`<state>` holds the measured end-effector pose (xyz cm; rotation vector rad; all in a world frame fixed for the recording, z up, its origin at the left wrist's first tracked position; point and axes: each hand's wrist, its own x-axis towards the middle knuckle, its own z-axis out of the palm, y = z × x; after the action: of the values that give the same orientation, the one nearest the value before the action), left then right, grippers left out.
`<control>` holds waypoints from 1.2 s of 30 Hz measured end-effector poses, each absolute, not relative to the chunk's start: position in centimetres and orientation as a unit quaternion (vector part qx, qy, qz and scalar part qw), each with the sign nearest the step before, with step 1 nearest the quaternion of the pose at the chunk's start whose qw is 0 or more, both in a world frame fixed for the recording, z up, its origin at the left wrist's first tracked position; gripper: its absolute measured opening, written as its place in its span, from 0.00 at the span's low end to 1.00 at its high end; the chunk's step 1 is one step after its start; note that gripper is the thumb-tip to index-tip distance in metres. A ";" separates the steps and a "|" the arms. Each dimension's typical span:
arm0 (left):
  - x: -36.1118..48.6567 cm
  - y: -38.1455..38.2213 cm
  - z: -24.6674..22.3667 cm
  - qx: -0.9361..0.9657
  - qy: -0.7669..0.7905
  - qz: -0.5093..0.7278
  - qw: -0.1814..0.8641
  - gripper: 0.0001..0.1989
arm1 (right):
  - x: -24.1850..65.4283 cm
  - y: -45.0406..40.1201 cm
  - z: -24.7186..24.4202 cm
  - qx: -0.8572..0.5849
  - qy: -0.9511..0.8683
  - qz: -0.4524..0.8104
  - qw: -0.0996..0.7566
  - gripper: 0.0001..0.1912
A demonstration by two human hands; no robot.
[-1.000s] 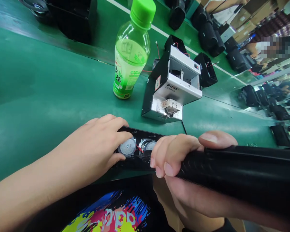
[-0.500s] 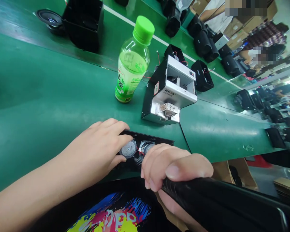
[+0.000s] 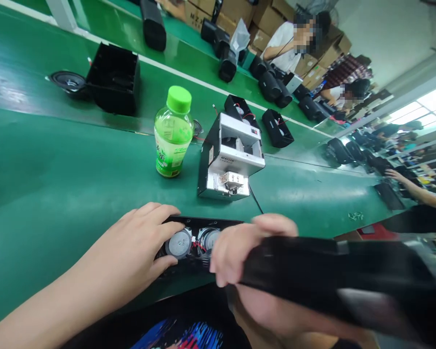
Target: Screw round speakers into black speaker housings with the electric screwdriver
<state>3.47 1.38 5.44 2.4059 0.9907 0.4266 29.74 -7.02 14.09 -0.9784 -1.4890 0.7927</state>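
Note:
My left hand (image 3: 140, 249) grips the left part of a black speaker panel (image 3: 223, 222) at the table's near edge. Its fingers lie over the far rim, and its thumb is beside a round speaker driver (image 3: 179, 244). A second speaker driver (image 3: 208, 238) sits to the right on the same panel, with a red wire between the two. Wrapped around a black electric screwdriver (image 3: 298, 264) is my right hand (image 3: 240, 252), blurred in part. The screwdriver's ribbed nose points down at the panel between the drivers; its tip is hidden.
Beyond the panel stand a green-capped drink bottle (image 3: 173, 133) and a silver-and-black machine (image 3: 232, 157). Open black speaker boxes (image 3: 114, 80) and a loose speaker (image 3: 68, 82) lie farther back. People work among more speakers and cardboard boxes (image 3: 314, 72) behind.
The view has shifted, so the bottle and machine appear lower and farther left. My right hand has swung the screwdriver's rear end upward in the picture. My left hand keeps its grip on the panel.

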 end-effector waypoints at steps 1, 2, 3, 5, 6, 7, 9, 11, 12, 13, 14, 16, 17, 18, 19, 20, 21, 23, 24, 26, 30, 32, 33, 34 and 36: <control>3.4 1.4 5.1 0.883 0.363 0.161 0.250 0.27 | 30.1 -6.4 15.3 -0.409 -0.592 0.332 0.610 0.22; 3.3 1.4 4.7 0.883 0.361 0.165 0.249 0.28 | 30.5 -5.4 16.5 -0.391 -0.558 0.325 0.655 0.23; 3.2 1.4 4.3 0.883 0.361 0.169 0.247 0.28 | 31.1 -4.1 17.6 -0.376 -0.536 0.308 0.690 0.26; 3.1 1.3 3.6 0.882 0.365 0.178 0.239 0.28 | 32.3 -0.8 18.8 -0.349 -0.537 0.255 0.725 0.28; 3.0 1.2 3.2 0.880 0.369 0.185 0.235 0.28 | 32.8 1.0 18.9 -0.340 -0.528 0.222 0.746 0.29; 2.9 1.2 3.0 0.877 0.372 0.196 0.233 0.27 | 33.1 2.6 18.7 -0.317 -0.528 0.199 0.762 0.29; 2.4 1.2 2.6 0.871 0.367 0.216 0.244 0.26 | 33.5 5.1 17.7 -0.304 -0.544 0.208 0.754 0.31; 1.7 1.2 2.5 0.865 0.348 0.229 0.280 0.27 | 33.5 6.4 16.6 -0.314 -0.562 0.241 0.726 0.35; 1.2 1.1 2.5 0.857 0.347 0.238 0.298 0.30 | 33.4 6.7 16.1 -0.318 -0.564 0.243 0.723 0.37; 0.7 0.8 2.5 0.845 0.353 0.249 0.314 0.35 | 33.4 6.8 15.8 -0.321 -0.560 0.240 0.726 0.39; 0.2 0.5 2.4 0.830 0.368 0.262 0.327 0.42 | 33.3 6.8 15.6 -0.322 -0.554 0.234 0.732 0.39; -0.8 -0.6 1.9 0.793 0.411 0.284 0.350 0.59 | 33.3 6.8 15.4 -0.327 -0.537 0.224 0.745 0.39; -1.2 -1.1 1.6 0.777 0.428 0.286 0.362 0.68 | 33.2 6.7 15.4 -0.333 -0.525 0.227 0.749 0.39; -1.5 -1.7 1.1 0.765 0.442 0.282 0.375 0.75 | 33.2 6.6 15.4 -0.340 -0.518 0.237 0.748 0.39; -1.8 -2.1 0.7 0.757 0.451 0.275 0.384 0.80 | 33.2 6.2 15.5 -0.346 -0.512 0.250 0.745 0.39; -2.0 -2.4 0.2 0.756 0.454 0.270 0.387 0.83 | 33.1 5.7 15.6 -0.354 -0.508 0.268 0.738 0.39; -2.1 -2.6 -0.2 0.760 0.451 0.267 0.385 0.84 | 33.1 5.0 15.9 -0.359 -0.504 0.288 0.731 0.38; -2.0 -2.6 -0.8 0.774 0.437 0.265 0.373 0.84 | 33.0 3.3 16.8 -0.359 -0.495 0.321 0.723 0.35; -1.9 -2.5 -0.8 0.782 0.427 0.264 0.369 0.83 | 32.9 2.3 17.4 -0.355 -0.498 0.337 0.716 0.34; -1.5 -2.2 -0.6 0.788 0.417 0.264 0.369 0.81 | 32.6 0.7 18.9 -0.332 -0.516 0.373 0.695 0.32; -0.4 -2.2 0.2 0.768 0.430 0.289 0.377 0.76 | 30.2 0.0 20.2 -0.286 -0.537 0.492 0.623 0.26; 0.0 -2.4 0.4 0.766 0.427 0.297 0.378 0.76 | 28.1 0.7 19.6 -0.279 -0.526 0.522 0.611 0.27; 0.2 -2.5 0.4 0.767 0.424 0.299 0.378 0.76 | 27.1 1.2 19.0 -0.285 -0.520 0.524 0.611 0.29; 0.3 -2.5 0.5 0.767 0.422 0.301 0.378 0.77 | 26.2 1.7 18.4 -0.295 -0.518 0.522 0.609 0.32; 0.3 -2.5 0.5 0.767 0.419 0.306 0.377 0.78 | 25.0 2.5 17.1 -0.316 -0.527 0.519 0.594 0.35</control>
<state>0.33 -2.47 0.52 1.9611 1.0714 0.7819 24.97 2.49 17.15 -0.7353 -1.2249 1.2067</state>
